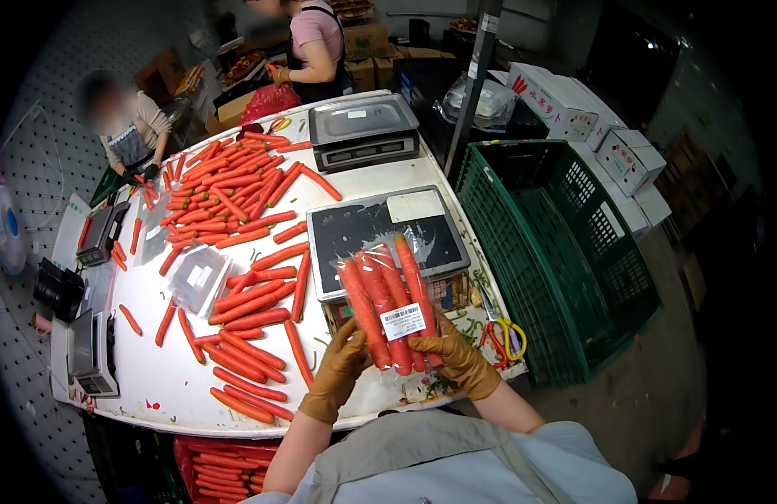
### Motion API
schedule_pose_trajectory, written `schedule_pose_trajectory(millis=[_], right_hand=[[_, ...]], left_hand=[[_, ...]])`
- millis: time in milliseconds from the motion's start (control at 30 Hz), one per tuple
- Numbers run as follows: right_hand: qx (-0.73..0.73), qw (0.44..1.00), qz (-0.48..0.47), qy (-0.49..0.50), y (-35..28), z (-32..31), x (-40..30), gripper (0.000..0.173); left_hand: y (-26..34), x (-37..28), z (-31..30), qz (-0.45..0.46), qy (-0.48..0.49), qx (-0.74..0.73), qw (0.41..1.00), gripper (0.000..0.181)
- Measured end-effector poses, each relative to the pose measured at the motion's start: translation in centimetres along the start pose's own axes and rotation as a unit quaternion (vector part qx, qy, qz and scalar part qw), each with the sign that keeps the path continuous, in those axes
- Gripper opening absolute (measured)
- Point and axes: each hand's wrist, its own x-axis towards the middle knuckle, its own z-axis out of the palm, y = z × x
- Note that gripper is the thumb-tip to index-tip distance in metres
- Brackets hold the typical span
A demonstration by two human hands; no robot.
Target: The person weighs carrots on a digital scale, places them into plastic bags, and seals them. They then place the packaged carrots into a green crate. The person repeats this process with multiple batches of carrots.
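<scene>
A clear plastic bag of carrots [394, 302] with a printed white label is held upright over the near edge of the table. My left hand [341, 365], in a tan glove, grips its lower left side. On its lower right side is my right hand [461, 359], gloved alike, thumb over the front beside the label. Behind the bag stands a weighing scale [375, 220] with a wet dark plate. Many loose carrots [249, 309] lie to the left around a stack of clear plastic bags [201, 277]. Scissors [511, 340] with yellow and red handles rest right of my right hand.
A large green plastic crate [552, 252] stands against the table's right side, near a metal post [476, 82]. Another scale [363, 126] is at the far end. Two co-workers stand beyond the table. Below its near edge is a red bag of carrots [224, 472].
</scene>
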Motion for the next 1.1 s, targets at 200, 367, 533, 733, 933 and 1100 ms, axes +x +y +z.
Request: schedule_pose_trajectory(millis=[200,367,533,733,933,1100], right_hand=[[-0.07,0.997,0.029,0.005,-0.2,-0.8,-0.5,0.063],[-0.155,0.986,0.048,0.038,-1.0,-1.5,-0.5,0.064],[-0.096,0.992,0.053,0.063,-4.4,-2.8,-2.2,0.065],[-0.127,0.963,-0.134,0.195,-15.8,-7.2,-4.5,0.067],[-0.123,0.904,-0.197,0.36,-22.6,-21.6,-1.6,0.041],[-0.042,0.875,-0.147,0.459,-16.3,-35.6,2.8,0.047]], left_hand=[[-0.3,0.4,1.0,0.045,0.036,0.061,0.996,0.054],[-0.4,0.5,1.9,0.045,0.039,0.08,0.995,0.045],[-1.2,1.4,3.6,0.03,-0.072,-0.006,0.997,0.057],[-2.2,2.8,3.3,0.038,-0.078,0.01,0.996,0.057],[-5.4,3.7,2.1,-0.021,-0.038,-0.009,0.999,0.054],[-7.5,3.4,0.9,-0.06,0.018,-0.001,0.998,0.05]])
